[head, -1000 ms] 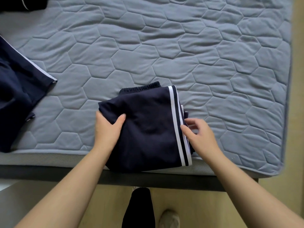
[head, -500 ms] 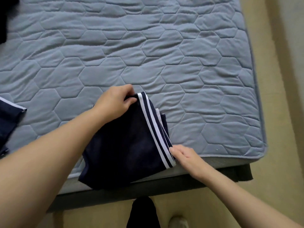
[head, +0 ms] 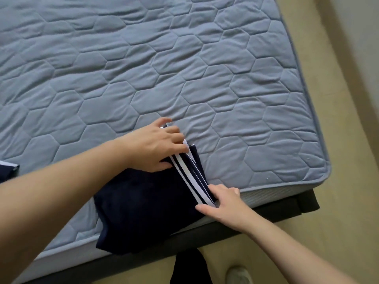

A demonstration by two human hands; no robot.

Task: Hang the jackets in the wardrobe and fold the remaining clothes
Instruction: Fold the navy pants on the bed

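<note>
- Soft, even light of middling brightness; its source cannot be told
- The quilted mattress (head: pixel 205 78) shows gentle shading only along its stitched creases
- The folded garment (head: pixel 143 212) reads nearly black, its folds lost, white stripes standing out
- Faint soft shadows sit under the left hand (head: pixel 155 146) and right hand (head: pixel 223 203)
- The near left forearm (head: pixel 61 201) looms large and slightly soft; the wide lens bends the mattress edge at the right

garment (head: pixel 143 212): navy, white stripes | mattress (head: pixel 184 68): grey-blue, hexagon quilting | bed frame (head: pixel 291 211): black | floor (head: pixel 338 181): beige
</note>
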